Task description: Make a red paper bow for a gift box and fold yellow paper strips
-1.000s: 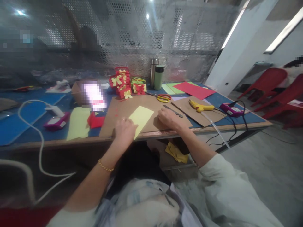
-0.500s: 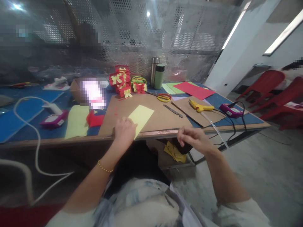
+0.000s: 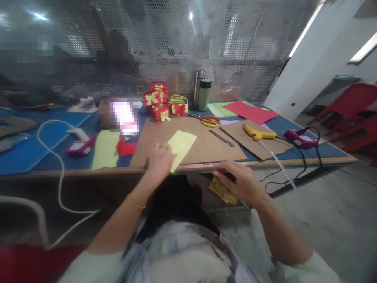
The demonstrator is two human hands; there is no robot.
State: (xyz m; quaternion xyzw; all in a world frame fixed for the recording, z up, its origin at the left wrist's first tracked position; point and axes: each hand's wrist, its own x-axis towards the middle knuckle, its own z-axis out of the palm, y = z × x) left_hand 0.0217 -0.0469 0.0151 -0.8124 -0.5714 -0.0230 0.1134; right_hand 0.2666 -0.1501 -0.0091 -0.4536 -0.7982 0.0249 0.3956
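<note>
A pale yellow sheet of paper (image 3: pixel 186 144) lies slanted on the brown cardboard (image 3: pixel 206 137), its near corner by the table's front edge. My left hand (image 3: pixel 161 159), fingers curled, holds the sheet along its left side. Off to the right, my right hand (image 3: pixel 235 177) hovers just in front of the table edge with nothing visible in it. Its fingers are bent, with a gap between them and the thumb. A craft blade (image 3: pixel 222 138) rests on the cardboard, beyond the right hand.
Red and yellow bow-decorated pieces (image 3: pixel 157 102) stand at the back beside a green bottle (image 3: pixel 204 95). Scissors (image 3: pixel 209 121), a yellow glue gun (image 3: pixel 257 133) with its cord, and red paper (image 3: pixel 250 112) lie rightward. To the left are another yellow sheet (image 3: pixel 106 149) and a white cable (image 3: pixel 60 188).
The right hand has shifted slightly left toward the paper, its fingers loosening apart. The left hand stays on the yellow sheet. The whole view has swung a little left.
</note>
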